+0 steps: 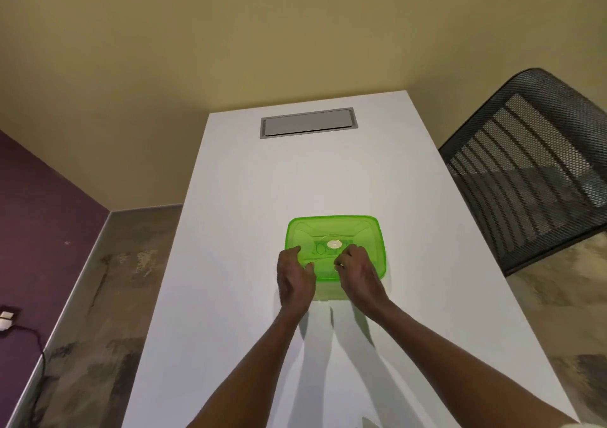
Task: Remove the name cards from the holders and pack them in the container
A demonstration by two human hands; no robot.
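A translucent green plastic container (335, 230) with its green lid on stands on the white table (249, 230). A small white round valve (333, 244) sits in the lid's middle. My left hand (294, 278) rests at the container's near left corner, fingers curled onto the lid's edge. Over the near right part of the lid, my right hand (356, 271) has its fingers curled down onto it. No name cards or holders are in view; what the container holds is hidden by the lid.
A grey cable hatch (307, 122) is set into the table's far end. A black mesh chair (532, 164) stands close to the table's right edge. Bare floor lies to the left, with a cable and plugs (6, 320) by the purple wall.
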